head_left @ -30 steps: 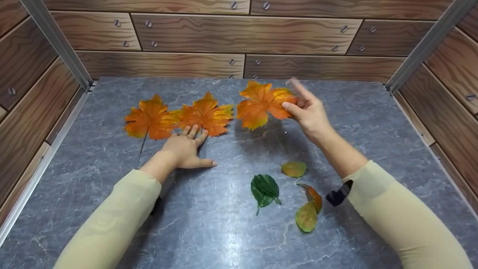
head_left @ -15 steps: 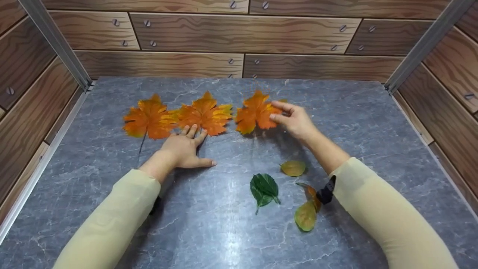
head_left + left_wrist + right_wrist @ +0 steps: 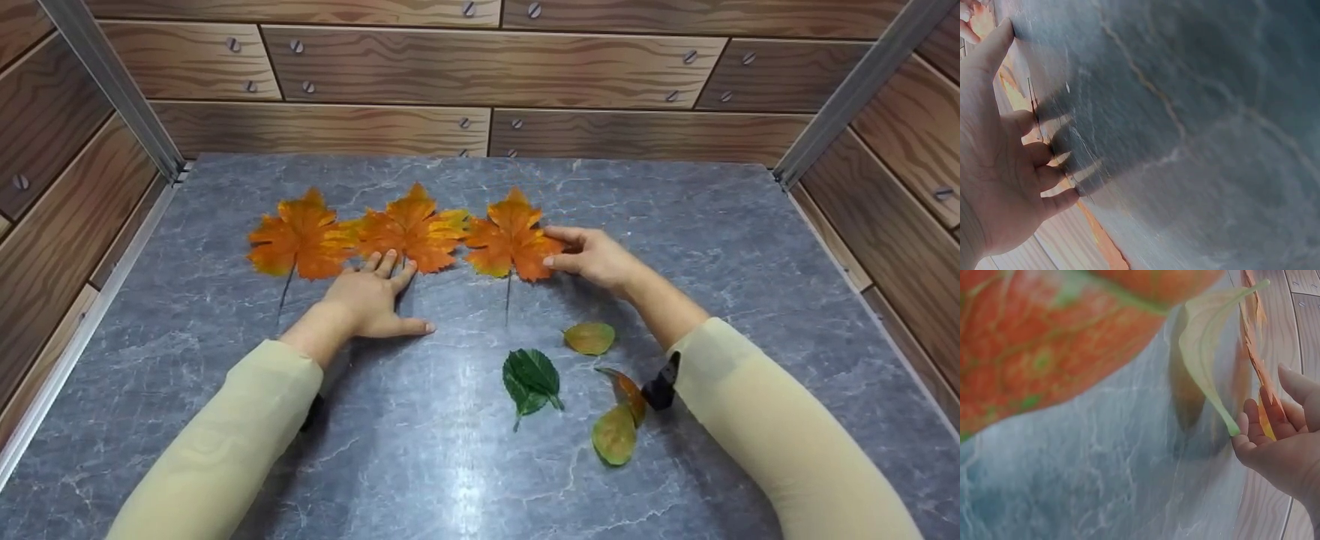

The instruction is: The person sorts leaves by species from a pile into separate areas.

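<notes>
Three orange-yellow artificial maple leaves lie in a row across the table: a left leaf, a middle leaf and a right leaf. My left hand is spread flat, its fingertips resting at the lower edge of the middle leaf and partly covering its stem. With thumb and fingers, my right hand pinches the right edge of the right leaf, whose thin stem points toward me. In the right wrist view, the orange leaf edge shows between that hand's thumb and fingers.
Nearer me on the grey marbled table lie dark green leaves, a yellow-green leaf, another such leaf and a curled red-orange leaf. A wood-patterned wall bounds the back.
My right hand has brought the right leaf down and slightly left, from above the table onto it beside the middle leaf. The left hand has stayed in place.
</notes>
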`<state>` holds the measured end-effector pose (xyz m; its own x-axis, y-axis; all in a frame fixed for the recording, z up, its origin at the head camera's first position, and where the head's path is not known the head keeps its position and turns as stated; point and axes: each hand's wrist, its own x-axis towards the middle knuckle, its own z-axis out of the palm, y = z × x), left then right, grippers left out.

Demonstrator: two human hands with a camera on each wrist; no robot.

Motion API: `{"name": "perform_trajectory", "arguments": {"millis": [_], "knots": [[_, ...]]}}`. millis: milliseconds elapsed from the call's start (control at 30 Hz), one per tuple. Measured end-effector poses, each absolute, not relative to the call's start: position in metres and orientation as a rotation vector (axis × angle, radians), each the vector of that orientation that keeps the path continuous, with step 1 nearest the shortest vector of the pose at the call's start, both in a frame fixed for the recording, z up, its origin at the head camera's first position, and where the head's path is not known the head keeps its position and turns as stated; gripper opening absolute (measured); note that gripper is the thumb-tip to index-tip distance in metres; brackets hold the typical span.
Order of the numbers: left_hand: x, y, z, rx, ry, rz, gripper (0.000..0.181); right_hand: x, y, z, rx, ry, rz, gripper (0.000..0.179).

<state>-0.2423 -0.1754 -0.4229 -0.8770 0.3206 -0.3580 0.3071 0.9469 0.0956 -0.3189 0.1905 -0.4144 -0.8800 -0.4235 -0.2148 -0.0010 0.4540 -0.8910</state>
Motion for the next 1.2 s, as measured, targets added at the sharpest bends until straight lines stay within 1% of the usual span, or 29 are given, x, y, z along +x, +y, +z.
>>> {"name": "perform_trajectory", "arguments": {"millis": [433,900,1200], "knots": [[-0.243,-0.175,-0.423,0.448,2.725,0.072,0.115,-0.323,0.192,-0.417,-0.384,2.344,-1.310,0.069],[-0.242,-0.176,-0.424,0.456,2.737,0.075,0.115,-0.325,0.198,-0.420,-0.407,2.326,-1.331,0.064],[-0.243,-0.175,-0.423,0.447,2.724,0.047,0.114,-0.323,0.203,-0.425,-0.436,2.237,-1.398,0.067]]}}
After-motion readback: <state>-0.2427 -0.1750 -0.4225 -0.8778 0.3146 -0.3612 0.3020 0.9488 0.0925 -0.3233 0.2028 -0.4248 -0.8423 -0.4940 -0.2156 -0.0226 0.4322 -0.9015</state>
